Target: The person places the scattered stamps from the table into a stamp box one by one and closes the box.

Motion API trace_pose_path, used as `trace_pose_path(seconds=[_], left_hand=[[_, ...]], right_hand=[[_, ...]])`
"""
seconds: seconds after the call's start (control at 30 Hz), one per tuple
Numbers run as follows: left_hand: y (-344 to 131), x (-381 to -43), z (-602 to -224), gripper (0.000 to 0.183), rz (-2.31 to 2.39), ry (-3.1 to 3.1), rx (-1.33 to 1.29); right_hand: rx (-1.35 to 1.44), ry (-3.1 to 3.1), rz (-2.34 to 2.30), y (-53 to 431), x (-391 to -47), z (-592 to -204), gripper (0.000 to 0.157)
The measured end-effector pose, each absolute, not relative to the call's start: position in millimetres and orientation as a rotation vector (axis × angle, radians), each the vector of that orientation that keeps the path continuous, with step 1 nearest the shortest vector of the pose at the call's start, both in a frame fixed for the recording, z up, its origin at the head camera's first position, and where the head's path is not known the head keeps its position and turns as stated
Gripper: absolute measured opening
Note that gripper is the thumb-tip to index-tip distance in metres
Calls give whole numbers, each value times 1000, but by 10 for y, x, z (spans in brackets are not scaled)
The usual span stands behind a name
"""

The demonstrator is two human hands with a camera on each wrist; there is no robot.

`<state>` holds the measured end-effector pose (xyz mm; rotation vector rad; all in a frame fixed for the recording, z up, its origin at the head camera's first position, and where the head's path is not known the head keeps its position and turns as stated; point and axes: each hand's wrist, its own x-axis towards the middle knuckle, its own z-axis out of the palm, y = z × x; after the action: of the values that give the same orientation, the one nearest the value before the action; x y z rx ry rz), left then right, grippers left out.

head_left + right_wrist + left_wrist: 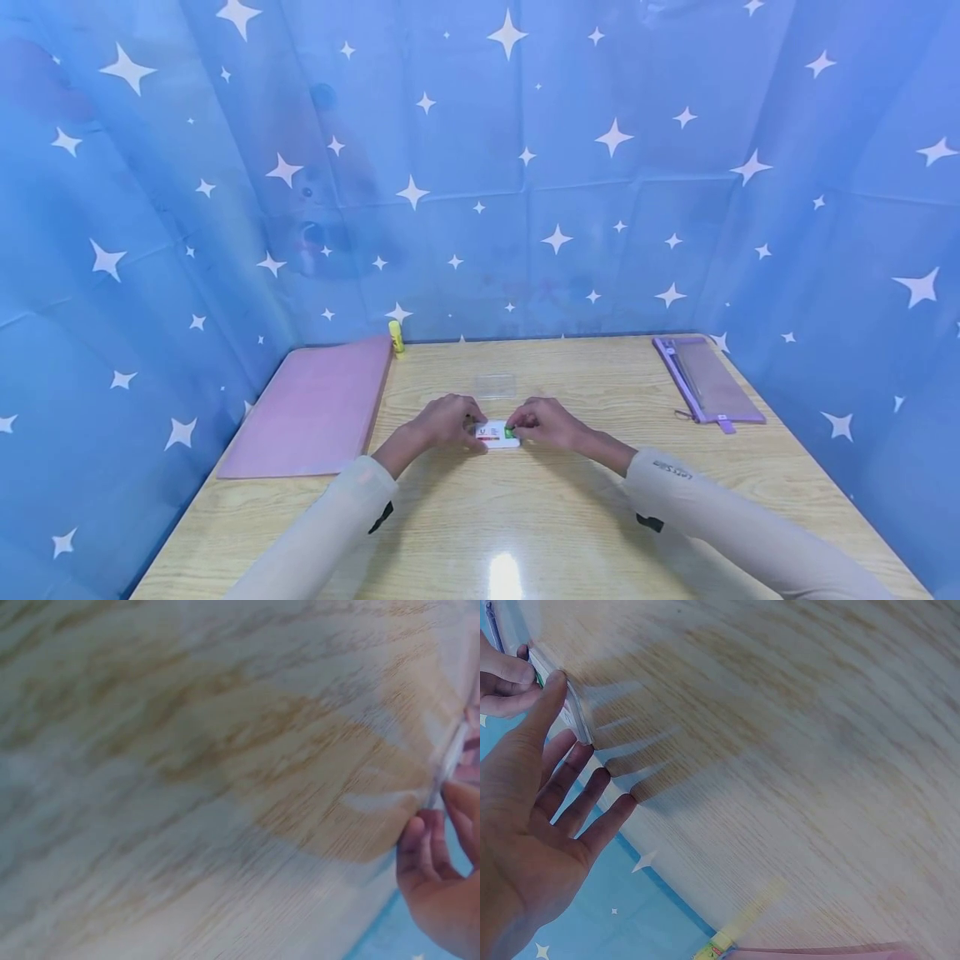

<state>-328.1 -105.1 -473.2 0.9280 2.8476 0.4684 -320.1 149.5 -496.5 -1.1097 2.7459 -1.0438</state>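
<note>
A small flat white case [491, 443] with red print and a green patch [510, 433] lies on the table in front of me. My left hand [448, 419] holds its left end between thumb and fingers. On the right end, by the green patch, my right hand [551, 423] pinches it with thumb and fingertips. The left wrist view shows the case [576, 712] edge-on, the left thumb on its near edge and the other fingers spread behind. Just beyond the hands lies a clear plastic piece [496, 385].
At the left lies a large pink folder [311, 412], with a yellow glue stick [397, 337] standing by its far corner. A purple mesh zip pouch [712, 379] is at the far right. Behind the wooden table [465, 517] hangs a blue star-patterned curtain [480, 167].
</note>
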Motion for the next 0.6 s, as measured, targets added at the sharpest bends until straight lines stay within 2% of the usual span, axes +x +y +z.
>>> trace_pose_path(seconds=[0.6], left_hand=[[-1059,-3269,-4718,52,457,2852,931]], right_hand=[[-1091,2742,-1061,1506,-3189,-4978,9]])
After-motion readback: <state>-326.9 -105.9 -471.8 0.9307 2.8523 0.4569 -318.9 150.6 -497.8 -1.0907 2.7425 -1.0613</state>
